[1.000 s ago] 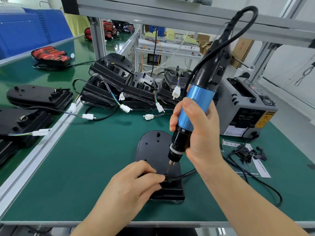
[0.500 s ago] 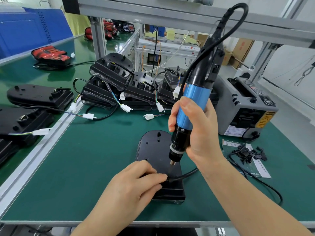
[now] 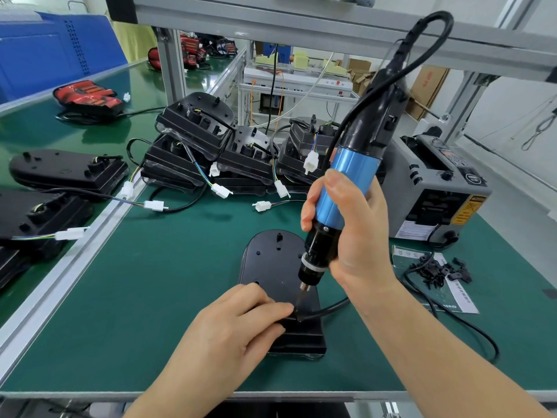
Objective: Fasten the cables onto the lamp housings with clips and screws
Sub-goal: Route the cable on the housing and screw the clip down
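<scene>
The black lamp housing (image 3: 271, 263) lies flat on the green worktop (image 3: 150, 312). The left hand (image 3: 238, 327) rests on its near end, fingers (image 3: 278, 308) curled and pinching the cable (image 3: 330, 308) just left of the bit. The right hand (image 3: 357, 236) grasps the electric screwdriver (image 3: 346, 182) nearly upright, its tip on the housing beside those fingertips.
</scene>
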